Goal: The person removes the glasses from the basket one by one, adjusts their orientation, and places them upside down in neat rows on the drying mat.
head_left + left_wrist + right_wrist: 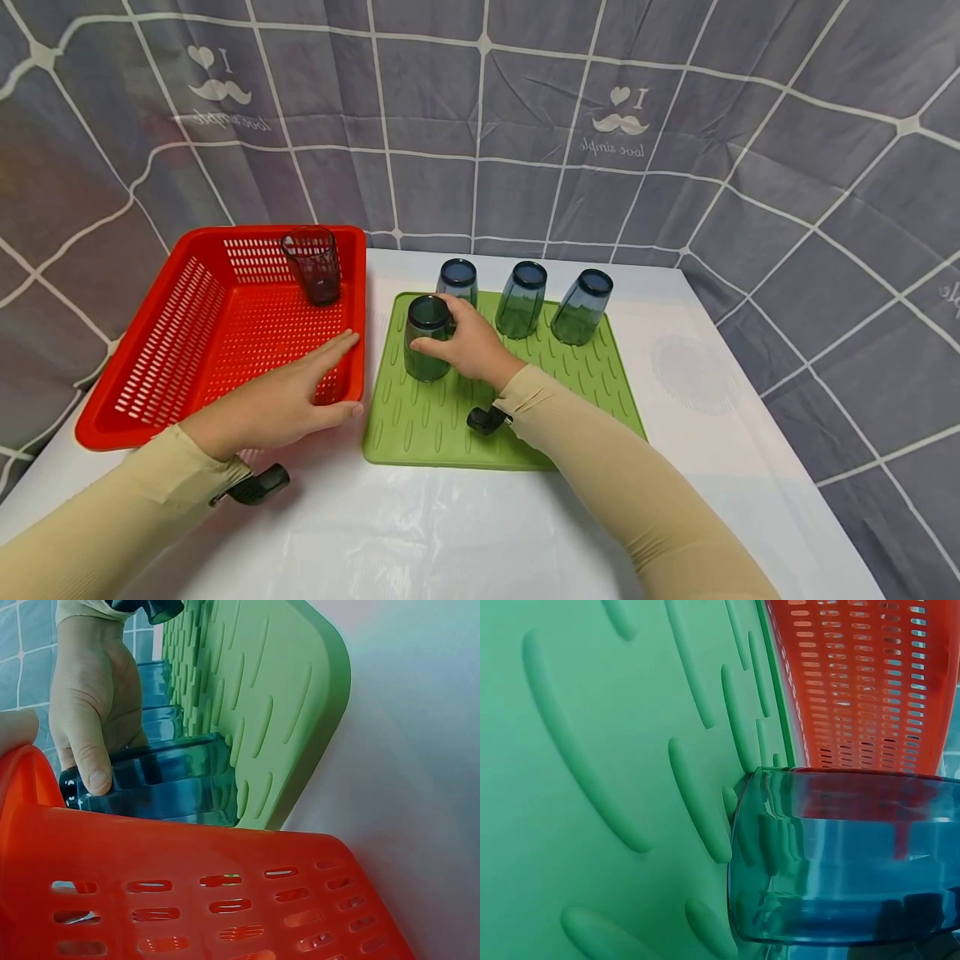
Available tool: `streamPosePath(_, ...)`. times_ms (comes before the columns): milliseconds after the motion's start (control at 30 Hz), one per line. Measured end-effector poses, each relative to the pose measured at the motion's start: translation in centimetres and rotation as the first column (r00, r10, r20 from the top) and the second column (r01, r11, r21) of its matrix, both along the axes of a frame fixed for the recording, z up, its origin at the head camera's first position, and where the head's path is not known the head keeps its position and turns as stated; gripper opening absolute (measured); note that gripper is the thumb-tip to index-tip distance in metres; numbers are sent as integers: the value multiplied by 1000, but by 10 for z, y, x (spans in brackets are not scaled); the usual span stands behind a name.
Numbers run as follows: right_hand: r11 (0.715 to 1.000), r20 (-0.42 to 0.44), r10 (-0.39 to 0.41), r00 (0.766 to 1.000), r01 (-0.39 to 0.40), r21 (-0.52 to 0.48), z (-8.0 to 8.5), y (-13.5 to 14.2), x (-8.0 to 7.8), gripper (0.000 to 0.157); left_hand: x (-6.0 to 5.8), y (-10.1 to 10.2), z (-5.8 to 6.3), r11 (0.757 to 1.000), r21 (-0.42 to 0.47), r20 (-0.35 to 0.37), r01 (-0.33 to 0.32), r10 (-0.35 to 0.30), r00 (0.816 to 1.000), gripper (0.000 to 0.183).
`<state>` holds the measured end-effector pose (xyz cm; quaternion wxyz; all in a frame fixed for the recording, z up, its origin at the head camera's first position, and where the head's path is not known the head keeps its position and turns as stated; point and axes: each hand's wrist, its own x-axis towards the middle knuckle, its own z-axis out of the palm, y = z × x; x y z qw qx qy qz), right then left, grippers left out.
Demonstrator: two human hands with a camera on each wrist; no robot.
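My right hand [472, 342] grips a tinted drinking glass [426, 354] near its upturned base, thumb on the near side. This glass stands upside down, rim against the green ribbed mat [442, 433], at the mat's left part. Three similar upturned glasses stand along the back: one [459, 273] partly hidden behind the held glass, one in the middle [521, 302], one to the right [582, 308]. My left hand [277, 408] has its fingers straight, with the fingertips at the right rim of the red basket [358, 367]. Inside that basket, another glass [315, 271] leans in the back right corner.
A white tabletop [390, 533] carries the mat and the basket side by side with a narrow gap. Grey tile-patterned fabric [435, 108] hangs behind and at both sides. A black wrist device [258, 485] sits below my left hand, another [487, 419] below my right.
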<state>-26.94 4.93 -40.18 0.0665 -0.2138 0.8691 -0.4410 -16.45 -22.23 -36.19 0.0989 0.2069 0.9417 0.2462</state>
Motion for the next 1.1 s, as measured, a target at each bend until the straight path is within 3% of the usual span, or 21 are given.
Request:
streamPosePath(467,1000,-7,15,1000,-15,-23,-4,0,-2,74,0,0,0,1000,4,3,1,-1,1000,100)
streamPosePath(1100,999,-21,-10,1000,11,37,5,-1,3,91,1,-2,2,1000,-2,4,8,-8,1000,101)
